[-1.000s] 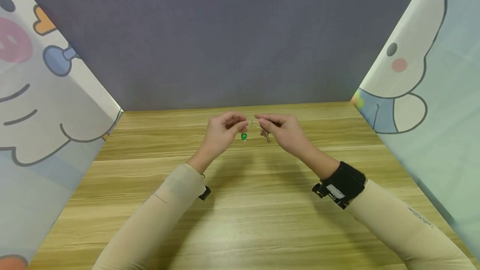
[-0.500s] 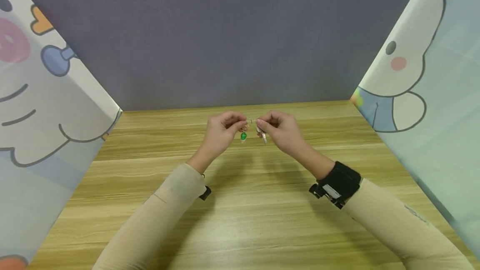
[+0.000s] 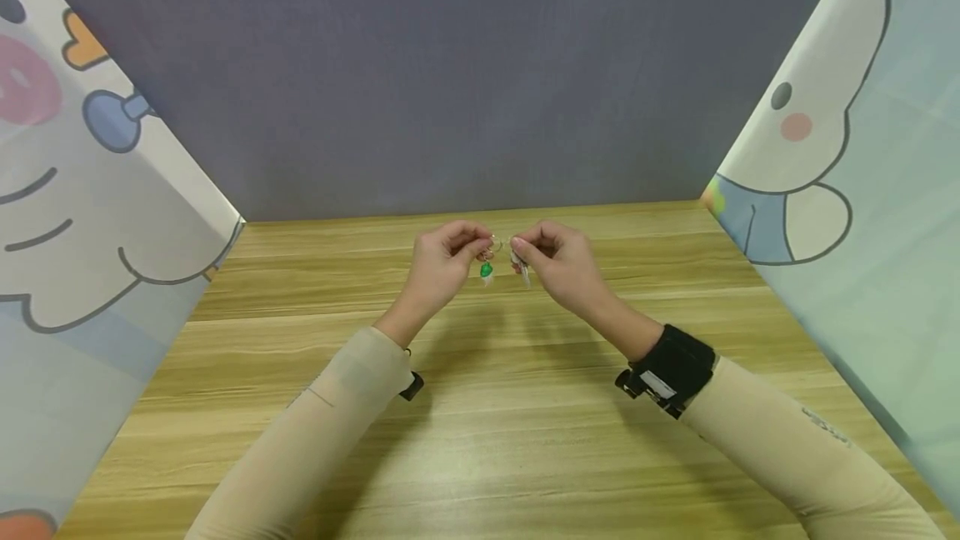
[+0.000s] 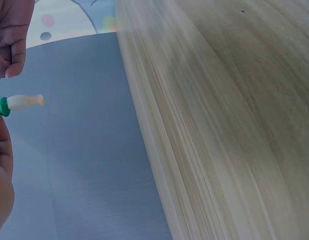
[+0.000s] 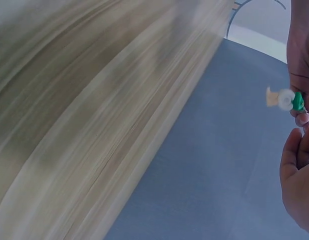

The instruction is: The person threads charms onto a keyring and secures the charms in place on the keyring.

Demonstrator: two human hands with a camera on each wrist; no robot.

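Note:
Thumb and fingertips of my left hand (image 3: 442,267) pinch a thin metal key ring (image 3: 501,245) above the wooden table. From it hangs a small charm (image 3: 486,271), green at the top and white below; the left wrist view shows the charm (image 4: 23,102) with a tan end. Just to the right, my right hand (image 3: 567,265) pinches a small silver key (image 3: 525,275), which points down below the thumb. The two hands' fingertips face each other with a narrow gap, where the ring shows. Fingers hide the top of the key.
The wooden table (image 3: 480,440) spreads under both arms. A grey panel (image 3: 480,82) rises behind it, and cartoon-printed panels (image 3: 870,190) flank the sides. A black wrist strap (image 3: 675,365) sits on the right forearm.
My right hand has shifted slightly left and its index finger has curled in more. The key has come nearer the charm, which has turned to show more white. My left hand stays almost still.

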